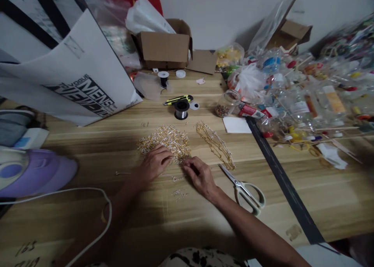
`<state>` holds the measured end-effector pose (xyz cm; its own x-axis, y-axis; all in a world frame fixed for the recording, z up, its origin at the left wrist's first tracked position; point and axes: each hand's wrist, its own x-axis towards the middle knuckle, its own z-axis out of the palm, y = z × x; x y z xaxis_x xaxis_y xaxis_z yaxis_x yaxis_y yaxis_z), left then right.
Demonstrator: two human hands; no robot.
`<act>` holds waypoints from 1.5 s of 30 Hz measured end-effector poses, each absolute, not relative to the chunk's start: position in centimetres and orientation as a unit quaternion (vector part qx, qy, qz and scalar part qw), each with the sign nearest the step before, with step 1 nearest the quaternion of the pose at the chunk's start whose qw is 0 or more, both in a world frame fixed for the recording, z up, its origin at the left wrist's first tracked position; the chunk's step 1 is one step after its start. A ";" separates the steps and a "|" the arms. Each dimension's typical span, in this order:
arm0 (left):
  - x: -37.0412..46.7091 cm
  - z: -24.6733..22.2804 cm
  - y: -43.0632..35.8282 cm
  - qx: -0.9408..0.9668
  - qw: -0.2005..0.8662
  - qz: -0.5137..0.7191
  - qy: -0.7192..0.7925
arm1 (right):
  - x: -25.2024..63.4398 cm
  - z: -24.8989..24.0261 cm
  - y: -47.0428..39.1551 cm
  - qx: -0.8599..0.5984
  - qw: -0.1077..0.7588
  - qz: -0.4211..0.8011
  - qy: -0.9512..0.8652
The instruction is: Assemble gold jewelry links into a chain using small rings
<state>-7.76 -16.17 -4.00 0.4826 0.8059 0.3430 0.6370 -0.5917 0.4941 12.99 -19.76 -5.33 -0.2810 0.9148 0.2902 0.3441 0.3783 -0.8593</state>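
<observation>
Wood-grained tabletop [96, 152] before a pale wall [213, 17], with jewellery pieces at its middle. At the left, a purple and white appliance [43, 173] lies nearer than a large printed bag [67, 83]. Next comes the left hand [156, 162], its fingers bent over the near side of a pile of gold and silver pieces [168, 134]; whether its grip is closed on one cannot be told. A short chain [174, 178] lies nearer, between the hands. The right hand [201, 177] has thumb and forefinger close together at the pile's near right edge; anything in this grip is too small to make out. Farther right lie several long chains [214, 144], then scissors [239, 184] just beside their near end, and a heap of plastic bottles [300, 99] at the far right. The step in hand appears to be picking among the pieces; the next move would call for a fine fingertip pinch that leaves neighbouring pieces undisturbed.
</observation>
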 end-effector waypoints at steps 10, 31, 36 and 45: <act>-9.0 -3.3 -15.6 0.839 0.141 0.260 0.457 | 13.3 -5.4 -19.8 -0.422 0.406 0.322 -0.744; -7.7 -3.1 -16.5 0.889 0.103 0.159 0.418 | 13.2 -5.6 -19.7 -0.418 0.388 0.317 -0.758; -7.4 -3.0 -16.6 0.891 0.095 0.157 0.415 | 13.2 -5.8 -19.7 -0.417 0.384 0.312 -0.762; -7.3 -2.7 -16.7 0.895 0.080 0.135 0.417 | 13.2 -5.8 -19.6 -0.418 0.386 0.315 -0.760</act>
